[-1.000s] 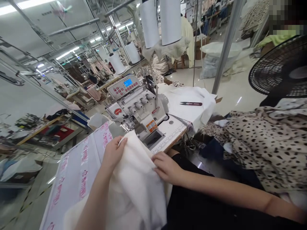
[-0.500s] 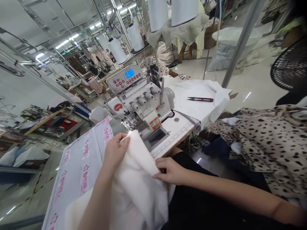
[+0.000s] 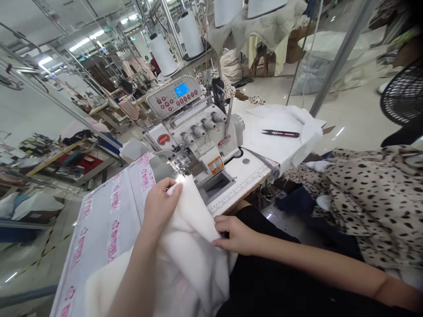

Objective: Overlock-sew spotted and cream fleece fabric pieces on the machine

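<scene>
My left hand (image 3: 161, 206) is shut on a fold of soft cream fabric (image 3: 188, 268), close to the presser foot (image 3: 180, 174) of a white overlock sewing machine (image 3: 194, 127). My right hand (image 3: 233, 233) pinches the fabric's edge near the machine's ruled table front. The fabric's bulk hangs over the table edge towards my lap. The needle area is partly hidden by the machine's front and the fabric. Red-handled thread snips (image 3: 280, 133) lie on white cloth (image 3: 274, 136) beyond the machine, out of reach of neither hand's grip.
A table covered with pink-printed film (image 3: 105, 233) lies left of my hands. Thread cones (image 3: 161, 55) stand behind the machine. A heap of leopard-print fabric (image 3: 370, 198) lies to the right, beside a black fan (image 3: 405, 97). Metal poles and other workstations fill the background.
The view has turned, so the machine sits higher and further right. Both hands keep hold of the fabric, with my left hand slightly nearer the presser foot.
</scene>
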